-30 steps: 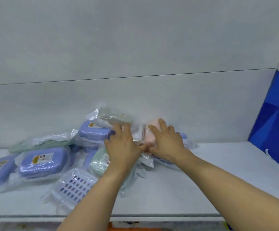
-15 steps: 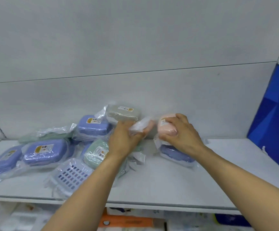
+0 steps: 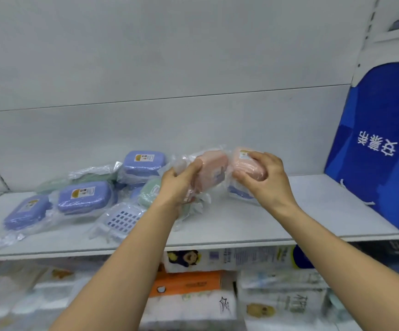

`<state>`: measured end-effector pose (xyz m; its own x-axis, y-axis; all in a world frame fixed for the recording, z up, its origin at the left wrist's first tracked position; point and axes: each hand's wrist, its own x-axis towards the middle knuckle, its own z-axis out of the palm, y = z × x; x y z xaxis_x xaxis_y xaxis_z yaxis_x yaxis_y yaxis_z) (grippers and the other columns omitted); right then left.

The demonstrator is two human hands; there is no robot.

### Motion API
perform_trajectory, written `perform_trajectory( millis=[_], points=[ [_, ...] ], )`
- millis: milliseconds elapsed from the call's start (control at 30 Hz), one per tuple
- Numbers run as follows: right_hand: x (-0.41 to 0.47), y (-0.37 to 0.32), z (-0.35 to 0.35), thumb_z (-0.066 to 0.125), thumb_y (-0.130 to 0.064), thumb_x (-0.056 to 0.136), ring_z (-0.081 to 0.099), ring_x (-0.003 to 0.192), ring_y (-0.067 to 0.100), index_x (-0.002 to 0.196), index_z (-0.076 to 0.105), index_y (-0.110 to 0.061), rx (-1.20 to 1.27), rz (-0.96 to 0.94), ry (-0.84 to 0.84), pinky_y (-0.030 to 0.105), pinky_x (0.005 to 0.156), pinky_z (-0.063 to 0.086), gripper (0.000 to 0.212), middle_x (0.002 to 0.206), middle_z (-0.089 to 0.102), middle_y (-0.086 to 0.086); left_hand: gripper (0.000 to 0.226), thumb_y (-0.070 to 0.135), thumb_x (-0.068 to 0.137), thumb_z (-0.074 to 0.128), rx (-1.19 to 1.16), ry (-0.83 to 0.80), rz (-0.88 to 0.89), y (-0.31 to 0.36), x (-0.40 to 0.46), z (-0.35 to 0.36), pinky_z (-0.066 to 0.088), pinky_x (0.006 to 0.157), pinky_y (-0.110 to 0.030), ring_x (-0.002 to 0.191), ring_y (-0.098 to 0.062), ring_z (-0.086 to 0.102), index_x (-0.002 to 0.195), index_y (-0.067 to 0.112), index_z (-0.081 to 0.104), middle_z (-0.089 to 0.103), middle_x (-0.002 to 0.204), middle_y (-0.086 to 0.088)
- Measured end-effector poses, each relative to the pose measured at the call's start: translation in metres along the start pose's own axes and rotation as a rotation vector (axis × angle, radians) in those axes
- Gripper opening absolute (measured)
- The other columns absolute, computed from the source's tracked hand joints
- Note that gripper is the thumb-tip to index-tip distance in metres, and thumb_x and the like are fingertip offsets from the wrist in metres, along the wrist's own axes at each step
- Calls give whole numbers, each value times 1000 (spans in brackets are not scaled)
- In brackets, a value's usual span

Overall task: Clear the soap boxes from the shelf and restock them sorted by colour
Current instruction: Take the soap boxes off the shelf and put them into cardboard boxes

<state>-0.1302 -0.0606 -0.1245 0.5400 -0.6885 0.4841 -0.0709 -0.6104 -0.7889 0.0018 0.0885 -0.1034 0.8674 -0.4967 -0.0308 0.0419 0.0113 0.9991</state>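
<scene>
My left hand [image 3: 180, 181] grips a pink soap box [image 3: 211, 169] in clear wrap, lifted above the white shelf [image 3: 241, 225]. My right hand [image 3: 263, 179] grips a second pink soap box [image 3: 245, 164] right beside it. A pile of wrapped boxes lies on the shelf to the left: three purple soap boxes [image 3: 85, 195] [image 3: 25, 211] [image 3: 143, 162], green soap boxes [image 3: 149, 191] [image 3: 74, 180], and a white grid insert [image 3: 122, 219]. Another purple box [image 3: 238, 193] lies under my right hand, mostly hidden.
A blue bag with white characters [image 3: 379, 144] leans at the shelf's right end. The shelf's right half is bare white surface. Below the shelf edge sit packaged goods, among them an orange pack [image 3: 189, 281] and white packs [image 3: 279, 295].
Both hands have risen from the pile, each lifting a pink box. My left hand let go of loose wrap and took the second pink box. The view tilted down, showing the lower shelf.
</scene>
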Motion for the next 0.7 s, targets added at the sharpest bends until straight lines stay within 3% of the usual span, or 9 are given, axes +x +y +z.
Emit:
perform_trajectory(
  millis=[200,300,433,567,700],
  points=[
    [-62,-33,16,75,-44,79,45,111,2,130,55,-36,16,38,5,12,87,33,55,128,39,-13,32,39,86,71,-8,-45,22,-10,-43,-47,52,67,-32,95,-15,62,113,24,62,67,102,3],
    [-87,-43,23,75,-46,79,42,118,3,130,55,-36,16,50,6,19,96,34,56,131,42,-12,38,40,87,70,-1,-62,2,-15,-60,-67,54,73,-36,91,-11,58,118,21,57,63,99,6],
    [-108,-52,24,74,-47,79,42,111,3,131,53,-33,-6,109,-9,25,101,36,58,135,41,-7,41,42,86,70,-5,-27,-2,-19,-80,-89,55,89,-43,88,-8,55,118,23,53,59,98,7],
    [-124,-55,25,75,-47,78,46,115,7,134,52,-29,29,148,-25,29,104,39,63,137,42,-5,52,43,85,71,13,3,1,-23,-98,-103,56,87,-43,94,-12,57,128,19,55,62,112,-1],
    [-137,-61,24,76,-48,76,48,119,10,130,54,-32,47,111,-50,34,106,42,61,134,43,-8,45,44,84,71,35,3,75,-25,-120,-115,55,87,-42,97,-14,62,122,22,60,67,112,0]
  ],
)
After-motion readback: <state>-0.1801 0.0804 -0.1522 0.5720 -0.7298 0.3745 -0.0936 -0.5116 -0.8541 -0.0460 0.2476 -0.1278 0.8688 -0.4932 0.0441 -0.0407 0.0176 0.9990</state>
